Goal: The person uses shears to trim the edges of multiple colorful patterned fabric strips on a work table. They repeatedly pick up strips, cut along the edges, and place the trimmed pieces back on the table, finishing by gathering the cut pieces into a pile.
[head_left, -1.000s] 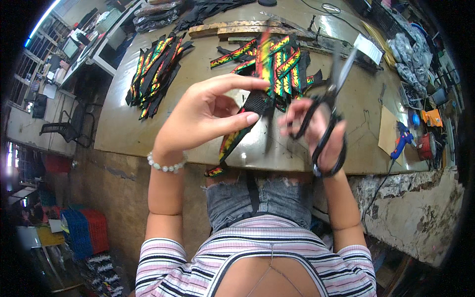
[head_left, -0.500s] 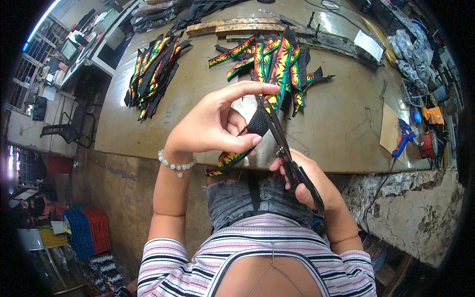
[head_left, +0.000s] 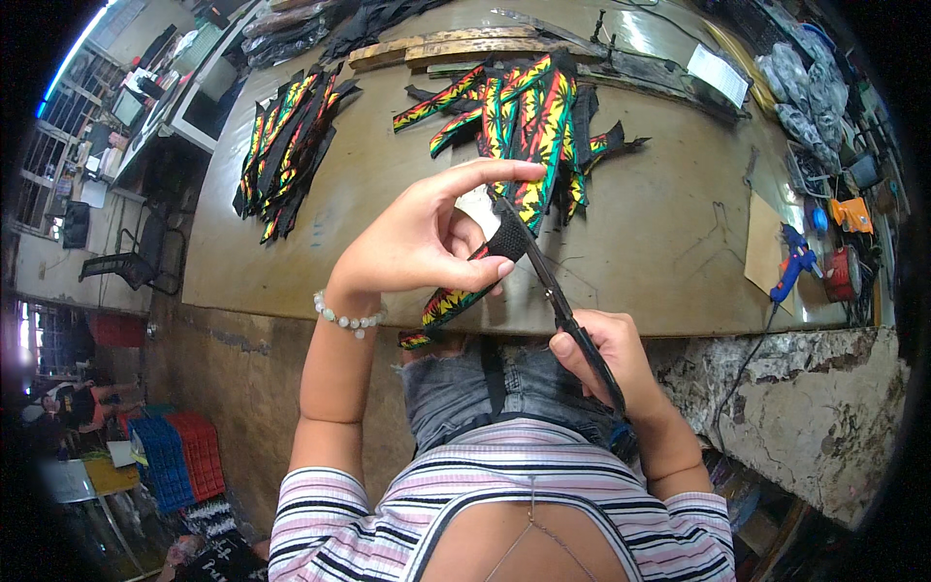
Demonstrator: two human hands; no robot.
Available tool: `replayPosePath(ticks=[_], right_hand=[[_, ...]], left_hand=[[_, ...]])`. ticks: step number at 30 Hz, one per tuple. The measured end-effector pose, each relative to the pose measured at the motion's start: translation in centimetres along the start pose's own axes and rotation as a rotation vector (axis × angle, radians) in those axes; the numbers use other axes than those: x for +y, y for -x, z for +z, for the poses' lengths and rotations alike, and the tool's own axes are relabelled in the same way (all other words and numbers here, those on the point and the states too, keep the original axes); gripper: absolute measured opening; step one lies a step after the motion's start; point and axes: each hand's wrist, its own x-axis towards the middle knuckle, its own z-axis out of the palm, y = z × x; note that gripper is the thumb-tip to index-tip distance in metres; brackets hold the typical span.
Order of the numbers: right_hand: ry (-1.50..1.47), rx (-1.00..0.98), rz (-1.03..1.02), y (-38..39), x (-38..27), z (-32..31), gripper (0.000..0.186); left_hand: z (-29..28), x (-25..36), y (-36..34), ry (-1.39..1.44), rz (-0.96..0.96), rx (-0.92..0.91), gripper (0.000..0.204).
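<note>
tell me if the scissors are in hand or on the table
In hand: the right hand grips the scissors by the handles, blades at the strip in the left hand.

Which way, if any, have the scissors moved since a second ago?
Yes: the scissors moved leftward and down in view, judged against the table's near edge.

Head cam: L unit, wide fisheye. Pos.: above near edge of table, close range. Dir.: down. FOV: past table L/R.
</note>
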Motion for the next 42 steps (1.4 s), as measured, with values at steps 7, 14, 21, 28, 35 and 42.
replayPosePath(ticks=[7, 14, 21, 28, 35, 42], right_hand=[[-0.274, 0.169, -0.096, -1.1, 3.8, 1.5, 0.036], [-0.445, 0.296, -0.237, -6.8, 2.2, 4.2, 0.032], [-0.622, 0.63, -0.563, -7.8, -1.9, -1.6, 0.032], [-0.805, 0.517, -0.487, -7.0, -2.9, -0.9, 0.027], [-0.668, 0.48, -0.662, -8.0, -5.2, 0.7, 0.029], [-0.59, 0.296, -0.671, -9.8, -5.9, 2.2, 0.026]], left_hand=[[-0.6, -1.0, -4.5, -0.186, 0.13, 0.122, 0.091], [3.7, -0.5, -5.7, -0.475, 0.578, 0.289, 0.088], [1.2, -0.2, -1.3, -0.289, 0.226, -0.124, 0.004], [-0.7, 1.9, 0.1, -0.438, 0.53, -0.168, 0.026], [-0.8, 4.0, 5.2, -0.842, 0.405, 0.321, 0.032], [-3.7, 4.2, 7.3, -0.438, 0.132, -0.211, 0.034]])
